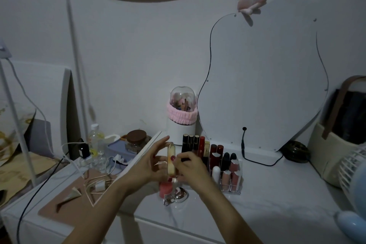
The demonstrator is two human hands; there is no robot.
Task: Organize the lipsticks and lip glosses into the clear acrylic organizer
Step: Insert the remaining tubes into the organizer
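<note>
The lip gloss (171,159), a long pale tube, is standing upright in the air between our two hands, just left of the clear organizer (231,189) and above the white desk (267,204). We are pinching the tube with our right hand (190,170), the thumb with its red nail pressing on the front of it and the fingers curling round. We are holding our left hand (152,161) beside the tube with the fingers stretched out and relaxed; we cannot tell whether they are touching it. The hands are sitting close together, with only the tube between them.

The organizer is sitting on the desk in front of a wavy-edged mirror (263,77) that is leaning on the wall. Its back rows are holding dark and red lipsticks (198,144) standing upright, and its front slots are holding pinkish tubes (230,179) and one white stick. Below our hands a pink round thing (165,189) and a key ring (174,197) are lying on the desk. Behind the organizer a domed brush holder (182,113) with a pink band is standing. A black cable (255,159) is trailing across the desk under the mirror. A lower cabinet to the left is carrying a bottle (96,139), a jar (136,141) and chargers.
</note>
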